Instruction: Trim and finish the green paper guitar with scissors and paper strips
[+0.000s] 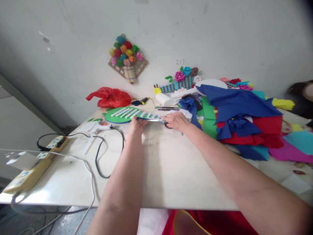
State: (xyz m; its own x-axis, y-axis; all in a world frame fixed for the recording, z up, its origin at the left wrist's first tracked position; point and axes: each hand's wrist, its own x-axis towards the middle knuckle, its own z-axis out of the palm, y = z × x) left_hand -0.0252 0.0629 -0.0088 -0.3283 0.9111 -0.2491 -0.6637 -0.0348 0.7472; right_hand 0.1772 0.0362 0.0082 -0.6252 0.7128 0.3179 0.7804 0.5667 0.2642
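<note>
A flat green craft piece [118,117] with rows of white strips and a blue underside lies across the middle of the table, raised a little at its near edge. My left hand [138,124] grips that near edge, with the fingers partly beneath it. My right hand [176,120] is closed around the handles of a pair of scissors [167,125]. The scissor blades point left along the craft piece's right, narrower part. Whether they are open or touching its edge I cannot tell. Beside the left end lies a white glue gun [102,128] with a black cord.
A yellow power strip [41,161] with trailing cables runs along the table's left side. Behind are a red plastic bag [111,98] and yellow-black pliers [140,101]. Coloured sheets, including blue fabric [238,102], are heaped at right. A paper flower basket [127,55] hangs on the wall.
</note>
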